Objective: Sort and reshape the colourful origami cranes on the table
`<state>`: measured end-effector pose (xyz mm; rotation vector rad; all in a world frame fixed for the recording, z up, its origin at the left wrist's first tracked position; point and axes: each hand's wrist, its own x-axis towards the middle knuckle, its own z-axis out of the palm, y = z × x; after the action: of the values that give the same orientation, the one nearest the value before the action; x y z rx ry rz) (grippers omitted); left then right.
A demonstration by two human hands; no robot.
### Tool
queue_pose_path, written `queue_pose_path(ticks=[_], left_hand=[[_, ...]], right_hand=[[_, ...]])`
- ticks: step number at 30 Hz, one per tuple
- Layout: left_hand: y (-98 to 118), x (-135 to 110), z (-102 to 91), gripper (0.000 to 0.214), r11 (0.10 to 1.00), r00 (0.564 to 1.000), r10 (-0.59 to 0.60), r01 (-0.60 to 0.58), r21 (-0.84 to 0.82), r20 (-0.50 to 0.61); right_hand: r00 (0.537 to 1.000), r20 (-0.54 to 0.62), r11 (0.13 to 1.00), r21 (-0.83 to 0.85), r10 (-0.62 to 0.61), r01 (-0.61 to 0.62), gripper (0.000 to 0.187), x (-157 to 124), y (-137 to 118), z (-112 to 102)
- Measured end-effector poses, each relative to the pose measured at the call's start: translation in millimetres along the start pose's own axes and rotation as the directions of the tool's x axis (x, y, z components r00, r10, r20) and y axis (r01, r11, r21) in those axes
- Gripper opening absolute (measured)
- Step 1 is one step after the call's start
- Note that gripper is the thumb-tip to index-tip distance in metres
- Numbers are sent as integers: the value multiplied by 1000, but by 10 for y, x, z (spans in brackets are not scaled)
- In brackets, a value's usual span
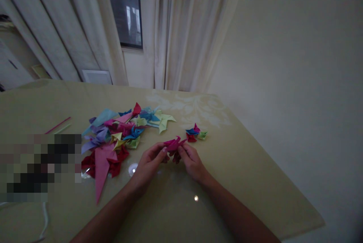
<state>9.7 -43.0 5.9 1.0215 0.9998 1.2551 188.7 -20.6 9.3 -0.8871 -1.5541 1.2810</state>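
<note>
Between my two hands is a magenta folded-paper crane [173,144], raised a little off the table. My left hand [151,160] pinches its left side with thumb and fingers. On the other side, my right hand [193,160] grips the paper near its right tip. Just beyond my right hand lies a small cluster of folded paper pieces [195,132] in magenta, blue, red and green. To the left of my left hand spreads a pile of paper cranes [124,127] in many colours, with a large pink pointed piece [101,167] at its near side.
A pale yellow-green cloth with a glossy top covers the table [241,167]. Thin pink and green sticks [58,125] lie at the left, beside a blurred-out area. A white cord [45,220] hangs near the lower left. Curtains [193,27] and a wall stand behind.
</note>
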Motion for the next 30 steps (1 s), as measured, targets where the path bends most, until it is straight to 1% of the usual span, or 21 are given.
queue_pose_path(ticks=[3, 5, 7, 9, 11, 14, 17, 21, 24, 26, 27, 30], left_hand=[[23, -9, 16, 45, 1000, 1000, 4, -5, 27, 12], [30, -16, 24, 45, 999, 1000, 7, -7, 46, 20], [37, -25, 30, 46, 998, 1000, 1, -2, 59, 17], [48, -37, 35, 44, 997, 1000, 8, -9, 71, 26], [62, -50, 40, 39, 997, 998, 30, -33, 76, 48], [80, -64, 47, 34, 998, 997, 37, -40, 41, 73], [88, -69, 50, 37, 1000, 996, 27, -27, -3, 79], [79, -55, 37, 38, 998, 997, 52, -51, -20, 49], [69, -40, 27, 35, 997, 997, 73, -72, -34, 24], [67, -33, 24, 32, 994, 995, 103, -103, -26, 14], [67, -30, 22, 30, 991, 991, 132, -131, -11, 7], [70, -24, 13, 22, 966, 968, 249, -247, 79, -17]], right_hand=[[1000, -14, 1000, -25, -4, 4, 45, 5, -18, -1], [999, -38, 1000, -5, -15, 15, 40, 15, -18, 7], [994, -107, 999, 38, -24, 28, 34, 18, -3, 19], [982, -184, 998, 54, -34, 44, 32, 8, 21, 29], [977, -203, 998, 8, -64, 67, 31, -13, 37, 32], [979, -144, 987, -100, -143, 129, 23, -45, 30, 27], [977, -98, 970, -174, -192, 173, 19, -58, 4, 17], [969, -36, 953, -195, -243, 232, 21, -64, -6, 1], [960, 4, 943, -187, -279, 275, 28, -73, 0, -9], [959, 25, 939, -197, -283, 282, 32, -77, 0, -15], [959, 31, 937, -208, -282, 283, 31, -78, -3, -17], [959, 28, 931, -230, -284, 282, 19, -74, -32, -23]])
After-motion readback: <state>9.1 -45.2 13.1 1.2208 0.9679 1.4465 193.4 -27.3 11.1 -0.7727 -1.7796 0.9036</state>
